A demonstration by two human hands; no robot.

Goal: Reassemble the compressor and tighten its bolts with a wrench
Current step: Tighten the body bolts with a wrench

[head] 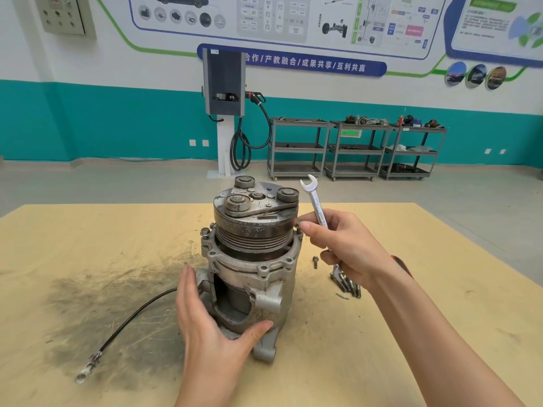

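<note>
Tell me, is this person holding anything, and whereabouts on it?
The right hand grips a wrench around the lower half of its handle, open end up. The left hand rests open against the compressor, steadying it.

hands [205, 315] on compressor [249, 259], wrench [318, 211]

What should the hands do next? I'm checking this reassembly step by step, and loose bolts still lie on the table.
Probably pick up a loose bolt and seat it in an empty flange hole: the right hand holds the silver open-end wrench clear of the grey metal compressor, which the left hand steadies.
</note>
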